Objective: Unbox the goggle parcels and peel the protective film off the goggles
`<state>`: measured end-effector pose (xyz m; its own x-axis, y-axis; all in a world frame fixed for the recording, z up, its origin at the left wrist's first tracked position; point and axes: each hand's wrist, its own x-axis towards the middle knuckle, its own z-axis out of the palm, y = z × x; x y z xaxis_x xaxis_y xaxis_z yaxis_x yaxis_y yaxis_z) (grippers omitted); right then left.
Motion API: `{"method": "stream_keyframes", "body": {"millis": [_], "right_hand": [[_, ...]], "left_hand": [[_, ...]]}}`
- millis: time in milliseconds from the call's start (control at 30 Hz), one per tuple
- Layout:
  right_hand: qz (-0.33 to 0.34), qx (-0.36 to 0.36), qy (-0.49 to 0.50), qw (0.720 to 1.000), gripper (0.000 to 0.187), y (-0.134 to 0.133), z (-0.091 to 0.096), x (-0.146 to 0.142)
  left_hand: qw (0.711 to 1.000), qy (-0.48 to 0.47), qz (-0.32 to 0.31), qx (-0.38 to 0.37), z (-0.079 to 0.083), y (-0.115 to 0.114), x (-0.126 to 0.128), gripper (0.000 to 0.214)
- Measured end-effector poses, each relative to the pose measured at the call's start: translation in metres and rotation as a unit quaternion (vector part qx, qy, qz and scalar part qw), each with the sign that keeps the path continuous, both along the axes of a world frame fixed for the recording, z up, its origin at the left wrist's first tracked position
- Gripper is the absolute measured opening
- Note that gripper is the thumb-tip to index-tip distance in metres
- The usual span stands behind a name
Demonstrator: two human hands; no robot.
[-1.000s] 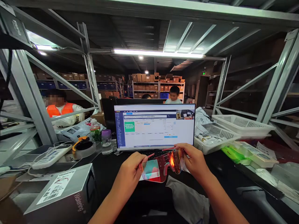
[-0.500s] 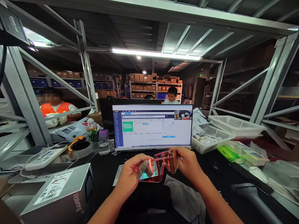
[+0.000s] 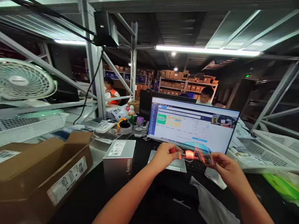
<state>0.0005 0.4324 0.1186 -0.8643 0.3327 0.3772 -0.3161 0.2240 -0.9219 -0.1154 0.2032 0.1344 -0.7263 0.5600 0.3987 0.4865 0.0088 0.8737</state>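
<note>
Between my two hands, in front of the monitor, is a pair of orange-tinted wraparound glasses (image 3: 196, 154). My left hand (image 3: 166, 157) is closed on one end of them, thumb and fingers pinching. The fingers of my right hand (image 3: 225, 166) grip the other end. Just below lie an open white box part (image 3: 177, 165) and the dark keyboard (image 3: 196, 167). A grey cloth pouch (image 3: 213, 200) is spread on the black desk mat under my right forearm. To the left stands a silver box (image 3: 119, 155) printed "Wakening".
An open cardboard carton (image 3: 35, 174) fills the lower left. The monitor (image 3: 184, 124) is behind my hands, with a tape roll (image 3: 124, 127) and a purple-capped bottle (image 3: 139, 127) beside it. White baskets (image 3: 266, 152) stand right; a fan (image 3: 25, 81) stands far left. Two people sit beyond.
My view has turned left, bringing the fan and carton in. Both hands still hold the glasses, which are now tilted differently, with the lens edge facing up toward the screen.
</note>
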Motion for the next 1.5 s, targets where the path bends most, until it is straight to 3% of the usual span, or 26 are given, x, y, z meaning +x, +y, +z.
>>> {"method": "stream_keyframes", "body": {"millis": [200,233,300,333,433,633,767,933,1100,1167,1267,1433,1500], "right_hand": [[-0.005,0.011,-0.067,0.998,0.043,0.025,0.006,0.027],[-0.011,-0.002,-0.079,0.997,0.042,0.033,0.006,0.035],[-0.056,-0.047,-0.080,0.994,0.041,0.050,0.004,0.054],[-0.094,-0.074,-0.066,0.991,0.040,0.059,0.002,0.065],[-0.194,-0.142,-0.025,0.970,0.039,0.080,-0.013,0.102],[-0.264,-0.196,-0.013,0.944,0.042,0.093,-0.063,0.145],[-0.275,-0.199,0.016,0.940,0.043,0.091,-0.086,0.149],[-0.271,-0.192,0.034,0.943,0.041,0.087,-0.092,0.158],[-0.268,-0.195,0.047,0.942,0.042,0.085,-0.085,0.168],[-0.265,-0.198,0.055,0.942,0.041,0.084,-0.082,0.171],[-0.252,-0.202,0.064,0.944,0.039,0.082,-0.079,0.176],[-0.242,-0.211,0.077,0.944,0.038,0.082,-0.080,0.180],[-0.246,-0.217,0.083,0.941,0.039,0.084,-0.082,0.179]], "left_hand": [[0.997,-0.003,-0.051,-0.056,-0.010,0.009,0.003,0.026],[0.996,0.000,-0.065,-0.067,-0.012,0.012,0.005,0.032],[0.992,0.013,-0.088,-0.095,-0.017,0.018,0.012,0.052],[0.989,0.026,-0.092,-0.110,-0.019,0.021,0.015,0.051],[0.977,0.091,-0.105,-0.164,-0.025,0.031,0.026,0.025],[0.902,0.246,-0.182,-0.304,-0.031,0.069,0.078,0.014],[0.848,0.299,-0.167,-0.405,-0.039,0.116,0.130,0.024],[0.801,0.312,-0.102,-0.500,-0.067,0.172,0.172,0.042],[0.771,0.310,-0.092,-0.549,-0.085,0.187,0.166,0.024],[0.768,0.312,-0.105,-0.549,-0.081,0.183,0.157,0.022],[0.775,0.332,-0.096,-0.529,-0.060,0.174,0.137,0.024],[0.787,0.415,-0.050,-0.453,0.006,0.161,0.091,0.013],[0.785,0.448,-0.032,-0.427,0.034,0.150,0.077,0.023]]}}
